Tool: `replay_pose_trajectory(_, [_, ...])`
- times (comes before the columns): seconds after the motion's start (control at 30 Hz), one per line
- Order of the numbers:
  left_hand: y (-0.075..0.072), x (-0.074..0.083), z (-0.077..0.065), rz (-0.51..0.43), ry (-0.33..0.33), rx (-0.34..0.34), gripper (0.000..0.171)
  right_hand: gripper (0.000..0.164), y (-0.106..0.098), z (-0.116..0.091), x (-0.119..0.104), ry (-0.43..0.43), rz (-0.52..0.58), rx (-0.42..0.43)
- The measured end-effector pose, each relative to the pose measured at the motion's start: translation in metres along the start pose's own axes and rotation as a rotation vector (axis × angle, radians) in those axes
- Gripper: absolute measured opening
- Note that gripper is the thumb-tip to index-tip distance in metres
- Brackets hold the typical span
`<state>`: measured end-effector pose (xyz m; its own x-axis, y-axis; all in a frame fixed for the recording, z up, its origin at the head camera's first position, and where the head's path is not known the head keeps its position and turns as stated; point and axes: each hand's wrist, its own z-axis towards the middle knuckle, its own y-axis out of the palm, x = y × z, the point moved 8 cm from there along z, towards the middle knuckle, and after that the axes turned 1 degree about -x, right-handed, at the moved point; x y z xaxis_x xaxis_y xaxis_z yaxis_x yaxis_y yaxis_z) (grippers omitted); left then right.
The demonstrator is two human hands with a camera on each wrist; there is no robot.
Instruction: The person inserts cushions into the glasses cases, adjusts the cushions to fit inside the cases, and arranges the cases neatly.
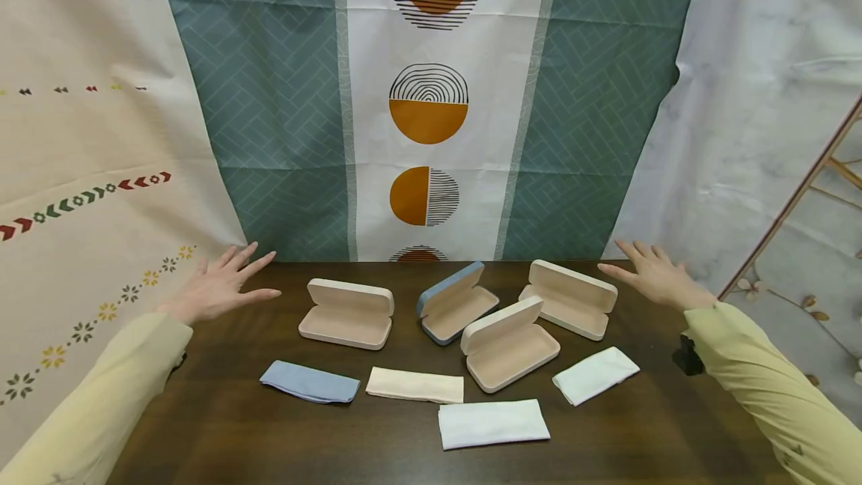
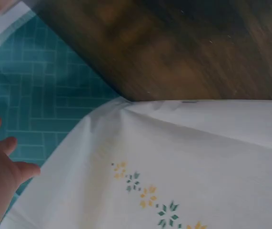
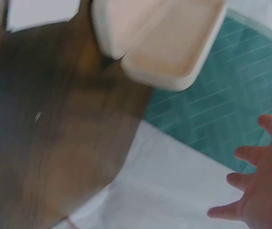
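My left hand (image 1: 218,283) is spread out over the table's back left side, holding nothing. Nearest to it stands a cream glasses case (image 1: 346,324), lid up. On the other side my right hand (image 1: 658,275) is likewise spread with nothing in it, beside another cream glasses case (image 1: 569,309). Between these two are a blue glasses case (image 1: 458,314) and a white one (image 1: 515,358), both open with bare linings. In front lie folded cloths: a blue cloth (image 1: 310,382), a cream cloth (image 1: 414,385), a white cloth (image 1: 494,425) and a pale cloth (image 1: 595,375).
Everything lies on a dark wooden table (image 1: 269,440). A patterned green and white curtain (image 1: 431,156) hangs along its back edge. Printed fabric (image 1: 101,133) covers the left side, and marbled fabric (image 1: 754,133) with a branch print covers the right.
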<state>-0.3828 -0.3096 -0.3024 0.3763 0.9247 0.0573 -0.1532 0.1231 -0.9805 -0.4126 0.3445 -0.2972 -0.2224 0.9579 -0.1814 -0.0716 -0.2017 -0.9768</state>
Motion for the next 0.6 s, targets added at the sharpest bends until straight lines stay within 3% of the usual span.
replay_pose_trajectory(0.33, [-0.003, 0.022, 0.01, -0.107, 0.065, -0.044, 0.076, 0.08, -0.017, 0.007, -0.047, -0.098, 0.196, 0.089])
replay_pose_trajectory(0.6, [0.003, 0.036, 0.015, -0.233, 0.116, -0.127, 0.052, 0.052, -0.02, 0.013, -0.107, -0.192, 0.483, 0.161])
